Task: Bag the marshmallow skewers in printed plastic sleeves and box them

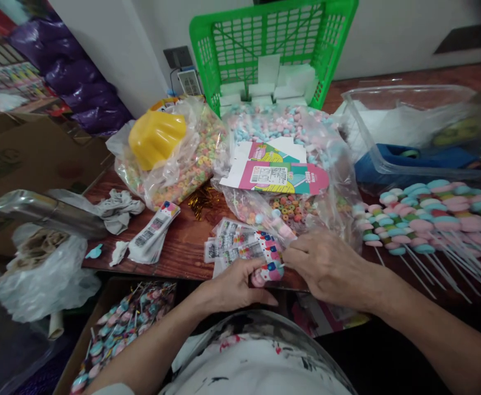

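Near the table's front edge, my left hand is closed round a pink and blue marshmallow skewer with a printed clear wrapper about it. My right hand is closed in a pinch at the skewer's right end, where a bit of white stick shows; its fingertips are partly hidden. Just beyond my left hand, several flat printed wrappers lie fanned out. To the right rests a pile of marshmallow skewers on white sticks.
Behind are a bag of ring candies, a yellow scoop-like cup, a printed card box and a green crate. A label stack and steel flask lie left. Below stands a carton of wrapped skewers.
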Motion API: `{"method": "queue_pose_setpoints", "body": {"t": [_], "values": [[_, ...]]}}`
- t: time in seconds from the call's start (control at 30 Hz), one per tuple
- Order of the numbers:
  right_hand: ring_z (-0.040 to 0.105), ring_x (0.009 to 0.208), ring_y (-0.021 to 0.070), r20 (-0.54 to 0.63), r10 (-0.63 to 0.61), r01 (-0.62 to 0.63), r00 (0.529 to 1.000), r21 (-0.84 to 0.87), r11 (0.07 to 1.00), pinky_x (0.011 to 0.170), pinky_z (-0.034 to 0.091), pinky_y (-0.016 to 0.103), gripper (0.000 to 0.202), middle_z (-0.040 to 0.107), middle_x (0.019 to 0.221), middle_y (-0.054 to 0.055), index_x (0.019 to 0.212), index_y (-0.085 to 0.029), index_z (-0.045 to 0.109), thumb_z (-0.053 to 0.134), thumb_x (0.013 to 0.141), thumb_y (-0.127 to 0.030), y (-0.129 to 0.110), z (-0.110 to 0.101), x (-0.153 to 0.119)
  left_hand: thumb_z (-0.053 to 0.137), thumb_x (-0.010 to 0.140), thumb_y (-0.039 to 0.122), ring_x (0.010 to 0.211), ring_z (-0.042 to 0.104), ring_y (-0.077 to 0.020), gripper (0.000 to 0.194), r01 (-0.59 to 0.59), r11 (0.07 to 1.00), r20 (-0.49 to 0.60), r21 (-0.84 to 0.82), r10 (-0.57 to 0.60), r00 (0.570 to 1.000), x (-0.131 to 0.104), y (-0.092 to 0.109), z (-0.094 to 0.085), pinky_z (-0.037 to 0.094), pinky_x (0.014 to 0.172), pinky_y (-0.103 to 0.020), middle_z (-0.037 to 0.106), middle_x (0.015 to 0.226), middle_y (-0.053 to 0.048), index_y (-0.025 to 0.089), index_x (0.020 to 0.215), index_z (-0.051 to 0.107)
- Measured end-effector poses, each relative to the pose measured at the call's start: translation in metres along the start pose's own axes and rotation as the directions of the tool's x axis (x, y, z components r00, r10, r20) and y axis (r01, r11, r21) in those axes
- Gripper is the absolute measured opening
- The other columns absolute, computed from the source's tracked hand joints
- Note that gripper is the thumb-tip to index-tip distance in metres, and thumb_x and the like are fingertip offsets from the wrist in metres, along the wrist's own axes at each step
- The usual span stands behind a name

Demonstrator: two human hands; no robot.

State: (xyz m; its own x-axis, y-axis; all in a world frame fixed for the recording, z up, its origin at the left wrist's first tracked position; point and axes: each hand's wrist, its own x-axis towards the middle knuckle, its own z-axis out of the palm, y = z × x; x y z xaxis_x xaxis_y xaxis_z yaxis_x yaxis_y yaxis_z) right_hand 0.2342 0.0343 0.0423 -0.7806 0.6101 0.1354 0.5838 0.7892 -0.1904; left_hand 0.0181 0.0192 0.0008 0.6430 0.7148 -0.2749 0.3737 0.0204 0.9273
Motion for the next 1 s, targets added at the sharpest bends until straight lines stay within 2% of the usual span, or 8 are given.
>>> {"method": "queue_pose_setpoints", "body": {"t": [0.1,0.23,0.3,0.4,0.5,0.67,0.83,1.0], "values": [[0.045,0.062,0.0152,0.03,0.012,-0.009,0.999,-0.091,0.996,0.058,0.017,0.031,0.011,0.059,0.071,0.003,0.078,-0.018,0.056,0.052,0.078,-0.007,-0.001,-0.008,0.0,0.064,0.077,0.026,0.07,0.051,-0.0133,0.015,-0.023,0.966,-0.063,0.257,0.041,0.997,-0.005,-0.003,0.0,0.038,0.064,-0.022,0.058,0.076,0.003,0.017,0.089,0.061],[0.046,0.062,0.0151,0.099,0.007,0.006,0.995,-0.136,0.991,0.059,0.017,0.031,0.013,0.058,0.071,0.002,0.081,-0.018,0.055,0.054,0.077,-0.007,-0.004,-0.015,0.001,0.064,0.073,0.021,0.067,0.052,-0.0147,0.014,0.04,0.872,-0.117,0.487,0.019,0.993,-0.01,0.001,-0.004,0.033,0.061,-0.023,0.059,0.072,0.003,0.02,0.087,0.061],[0.045,0.062,0.015,0.11,0.021,-0.008,0.994,-0.117,0.993,0.059,0.017,0.031,0.01,0.059,0.072,0.002,0.082,-0.019,0.055,0.053,0.08,-0.009,-0.004,-0.019,0.001,0.069,0.069,0.024,0.065,0.049,-0.013,0.015,0.006,0.906,-0.036,0.423,0.01,0.999,-0.012,0.003,-0.009,0.032,0.058,-0.021,0.054,0.068,0.004,0.019,0.08,0.059],[0.044,0.061,0.0141,0.09,0.006,-0.002,0.996,-0.048,0.999,0.058,0.017,0.031,0.011,0.058,0.072,0.001,0.08,-0.019,0.056,0.051,0.083,-0.009,-0.004,-0.022,0.0,0.078,0.061,0.033,0.058,0.041,-0.0084,0.033,-0.026,0.991,0.144,0.129,0.008,0.99,-0.011,0.005,-0.012,0.031,0.052,-0.018,0.042,0.062,0.007,0.017,0.067,0.049],[0.043,0.061,0.0134,0.079,-0.044,0.042,0.996,0.027,0.999,0.058,0.017,0.031,0.013,0.057,0.072,0.001,0.081,-0.018,0.056,0.05,0.082,-0.007,-0.008,-0.016,0.0,0.081,0.055,0.041,0.05,0.038,-0.0065,0.046,0.102,0.987,0.269,-0.125,-0.066,0.961,-0.009,0.004,-0.009,0.033,0.045,-0.018,0.039,0.056,0.008,0.018,0.065,0.043],[0.048,0.068,0.015,0.131,-0.085,0.075,0.988,0.074,0.994,0.06,0.021,0.031,0.017,0.06,0.078,0.002,0.086,-0.018,0.057,0.05,0.078,-0.004,-0.021,0.001,0.002,0.082,0.055,0.045,0.04,0.043,-0.0077,0.045,0.263,0.948,0.331,-0.18,-0.193,0.924,-0.003,0.001,0.0,0.037,0.038,-0.02,0.048,0.051,0.008,0.017,0.073,0.052],[0.05,0.067,0.0152,0.152,-0.094,0.092,0.984,0.026,0.995,0.059,0.02,0.031,0.015,0.061,0.077,0.003,0.086,-0.017,0.058,0.05,0.078,-0.006,-0.019,-0.006,0.006,0.08,0.061,0.04,0.052,0.047,-0.008,0.05,0.073,0.978,0.14,-0.198,-0.046,0.989,-0.005,-0.003,0.002,0.043,0.053,-0.022,0.054,0.065,0.006,0.015,0.099,0.061],[0.049,0.062,0.0144,0.151,-0.021,0.03,0.988,-0.054,0.998,0.057,0.016,0.032,0.012,0.061,0.072,0.003,0.083,-0.018,0.058,0.051,0.079,-0.009,-0.015,-0.017,0.014,0.065,0.08,0.036,0.062,0.053,-0.0129,0.033,-0.005,0.969,-0.195,0.249,0.055,0.979,-0.015,-0.003,0.012,0.041,0.058,-0.023,0.057,0.07,0.003,0.018,0.105,0.056]]}}
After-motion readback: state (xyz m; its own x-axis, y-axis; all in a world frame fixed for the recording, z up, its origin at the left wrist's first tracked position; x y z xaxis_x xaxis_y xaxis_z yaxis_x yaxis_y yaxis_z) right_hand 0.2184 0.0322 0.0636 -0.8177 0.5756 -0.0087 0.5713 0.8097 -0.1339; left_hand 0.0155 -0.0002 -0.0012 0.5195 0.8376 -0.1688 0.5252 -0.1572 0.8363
